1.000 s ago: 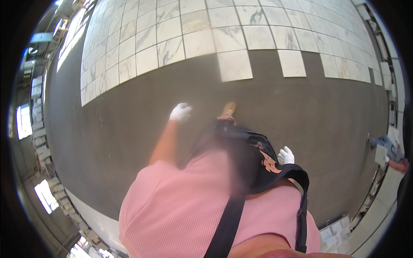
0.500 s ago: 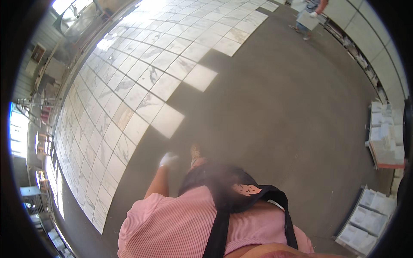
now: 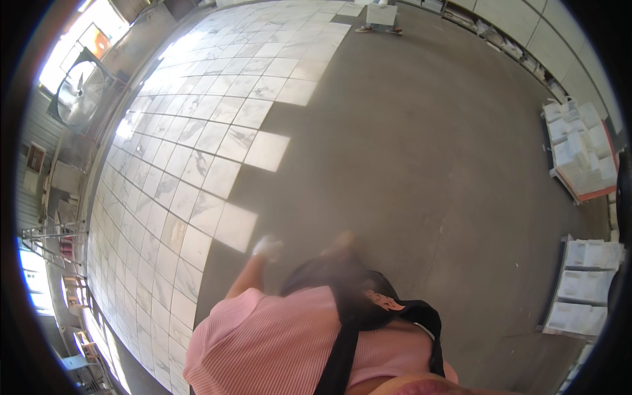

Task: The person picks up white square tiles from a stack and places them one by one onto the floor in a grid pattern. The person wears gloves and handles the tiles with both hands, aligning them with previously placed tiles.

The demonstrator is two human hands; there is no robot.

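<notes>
My left hand (image 3: 267,247), in a white glove, hangs low in front of my left side. It is nearest to a pale marble tile (image 3: 237,226) at the stepped edge of the laid field, and appears apart from it. Motion blurs its fingers, so their state is unclear, and no object can be made out in it. My right hand is out of the picture. A black apron (image 3: 368,289) covers my front over a pink ribbed top, and a blurred foot shows beyond it on the grey floor.
Marble tiles (image 3: 197,164) in rows cover the left side, beside grey floor (image 3: 395,151). At the far end another person carries a pale slab (image 3: 381,16). Pallets of white blocks (image 3: 579,148) and stacked white tiles (image 3: 582,286) stand on the right. A large fan (image 3: 82,92) stands far left.
My view has turned and moved forward over the floor. The other person now appears at the top centre, no longer upper right. My left hand stays low at my side, closer in view to a tile corner.
</notes>
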